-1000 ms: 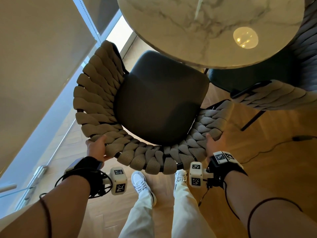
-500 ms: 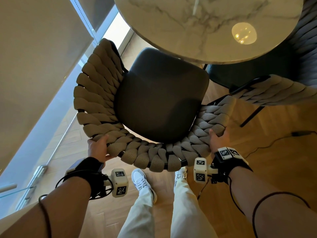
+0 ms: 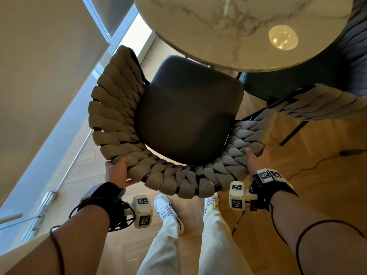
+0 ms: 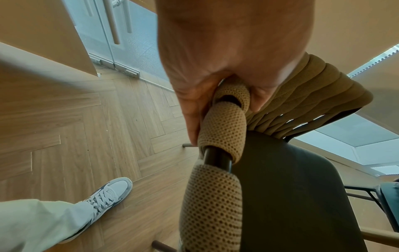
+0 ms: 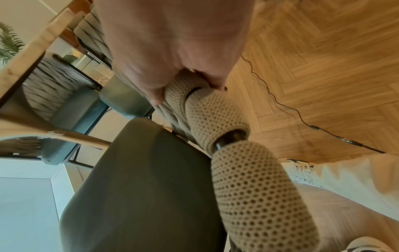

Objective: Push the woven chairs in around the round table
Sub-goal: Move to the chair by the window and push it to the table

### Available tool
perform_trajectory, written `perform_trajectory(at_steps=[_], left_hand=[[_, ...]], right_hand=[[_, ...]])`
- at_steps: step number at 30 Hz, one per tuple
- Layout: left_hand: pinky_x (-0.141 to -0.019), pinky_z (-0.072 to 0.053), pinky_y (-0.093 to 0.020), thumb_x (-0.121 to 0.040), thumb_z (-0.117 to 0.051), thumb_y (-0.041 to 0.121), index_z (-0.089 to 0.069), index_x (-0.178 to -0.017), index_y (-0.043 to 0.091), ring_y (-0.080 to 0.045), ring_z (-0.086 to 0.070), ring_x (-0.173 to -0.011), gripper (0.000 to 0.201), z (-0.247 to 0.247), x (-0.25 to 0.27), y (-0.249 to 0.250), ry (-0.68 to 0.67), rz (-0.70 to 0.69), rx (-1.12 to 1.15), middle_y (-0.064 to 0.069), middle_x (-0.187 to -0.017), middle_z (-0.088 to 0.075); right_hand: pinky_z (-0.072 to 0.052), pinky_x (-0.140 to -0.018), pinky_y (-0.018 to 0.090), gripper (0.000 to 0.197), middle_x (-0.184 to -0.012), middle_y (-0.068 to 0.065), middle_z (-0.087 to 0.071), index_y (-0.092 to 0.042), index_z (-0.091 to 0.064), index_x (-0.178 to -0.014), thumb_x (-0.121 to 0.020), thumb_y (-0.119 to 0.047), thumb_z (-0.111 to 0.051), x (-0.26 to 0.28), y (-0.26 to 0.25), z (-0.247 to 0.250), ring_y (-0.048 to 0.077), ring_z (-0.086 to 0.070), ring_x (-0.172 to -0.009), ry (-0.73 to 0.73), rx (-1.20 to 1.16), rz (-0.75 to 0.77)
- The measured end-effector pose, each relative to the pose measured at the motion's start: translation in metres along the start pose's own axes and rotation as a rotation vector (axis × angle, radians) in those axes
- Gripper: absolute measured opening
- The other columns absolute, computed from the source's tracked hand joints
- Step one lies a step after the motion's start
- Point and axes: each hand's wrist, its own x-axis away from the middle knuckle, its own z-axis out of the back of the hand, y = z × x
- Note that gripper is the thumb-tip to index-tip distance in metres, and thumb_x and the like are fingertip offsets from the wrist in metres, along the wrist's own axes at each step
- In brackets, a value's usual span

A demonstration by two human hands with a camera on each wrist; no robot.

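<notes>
Square black-and-white coded markers (image 3: 265, 175) sit on the wrist rigs, but no readable words or brand show anywhere. Head view: the woven chair (image 3: 168, 124) stands between the person's legs and the round table (image 3: 234, 24), the front edge of its dark seat just under the marble rim, with a second woven chair (image 3: 321, 104) to the right, tucked partly under the table. The left hand (image 3: 117, 171) and right hand (image 3: 256, 157) each grip the chair's curved back rail at opposite ends, arms extended forward. Only the wrist views show the fingers (image 4: 194, 116) and thumb wrapped tight round the mesh cord over a black tube; the right wrist view also shows a cable (image 5: 302, 117) on the herringbone floor and a plant (image 5: 8, 41).
</notes>
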Motion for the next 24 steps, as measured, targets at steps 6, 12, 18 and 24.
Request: perform_trajectory(at_steps=[6,12,18,24], left_hand=[[-0.064,-0.057,-0.044,-0.089,-0.062,0.028,-0.036,-0.139,0.019,-0.040,-0.060,-0.117,0.057,-0.0006,-0.0003,-0.0009,0.001,0.006,0.024,-0.016,-0.136,-0.054],[-0.065,-0.056,-0.044,-0.091,-0.061,0.029,-0.033,-0.142,0.019,-0.039,-0.058,-0.118,0.059,-0.0008,-0.0002,-0.0019,0.007,-0.006,0.023,-0.016,-0.139,-0.052],[-0.062,-0.054,-0.040,-0.093,-0.060,0.028,-0.034,-0.143,0.019,-0.038,-0.059,-0.117,0.057,-0.0032,0.0036,-0.0022,0.021,-0.016,0.023,-0.016,-0.138,-0.053],[-0.062,-0.053,-0.039,-0.093,-0.060,0.029,-0.033,-0.144,0.020,-0.038,-0.058,-0.118,0.059,-0.0028,0.0081,-0.0008,0.013,-0.029,0.045,-0.016,-0.139,-0.052]], right_hand=[[-0.028,-0.114,0.043,0.068,-0.152,0.013,-0.038,-0.013,-0.026,-0.151,-0.093,-0.025,-0.059,0.0008,-0.0002,0.0017,0.034,-0.036,-0.139,-0.012,0.010,-0.020],[-0.027,-0.115,0.044,0.068,-0.152,0.012,-0.038,-0.015,-0.025,-0.151,-0.093,-0.026,-0.059,0.0012,0.0004,0.0017,0.034,-0.036,-0.139,-0.012,0.018,-0.006],[-0.026,-0.116,0.043,0.070,-0.154,0.012,-0.036,-0.014,-0.024,-0.152,-0.092,-0.027,-0.060,-0.0006,0.0027,0.0019,0.033,-0.034,-0.141,-0.014,0.021,0.002],[-0.029,-0.113,0.043,0.064,-0.149,0.014,-0.041,-0.013,-0.030,-0.148,-0.092,-0.024,-0.060,-0.0006,0.0021,0.0022,0.033,-0.039,-0.137,-0.021,0.000,0.005]])
